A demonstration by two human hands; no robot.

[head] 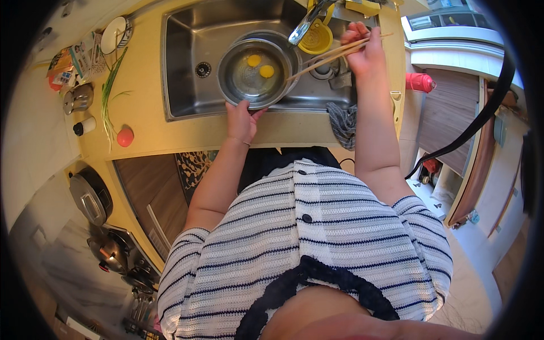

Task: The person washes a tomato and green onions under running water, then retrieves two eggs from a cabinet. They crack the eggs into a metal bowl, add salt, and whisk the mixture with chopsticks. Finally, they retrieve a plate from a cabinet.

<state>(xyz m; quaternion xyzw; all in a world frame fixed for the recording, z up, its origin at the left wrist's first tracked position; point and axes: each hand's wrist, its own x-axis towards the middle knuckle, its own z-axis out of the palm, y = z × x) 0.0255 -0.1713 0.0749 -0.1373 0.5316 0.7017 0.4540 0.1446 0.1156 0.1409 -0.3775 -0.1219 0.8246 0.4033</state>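
Note:
My left hand (244,121) grips the near rim of a round metal bowl (255,95) above the sink. Two raw egg yolks (260,66) in clear egg white lie in the bowl. Another metal bowl (296,63) shows partly beneath it. My right hand (365,49) holds a pair of wooden chopsticks (327,56), their tips pointing down and left at the bowl's right rim; whether they touch it I cannot tell. The chrome faucet (308,26) reaches over the sink just behind the bowls.
The steel sink (182,97) holds a yellow strainer (316,38) at the back right. A grey cloth (343,123) drapes over its front edge. Green onions (109,91), a tomato (125,137) and a moka pot (80,98) stand or lie on the left counter. Pans (108,250) are farther left.

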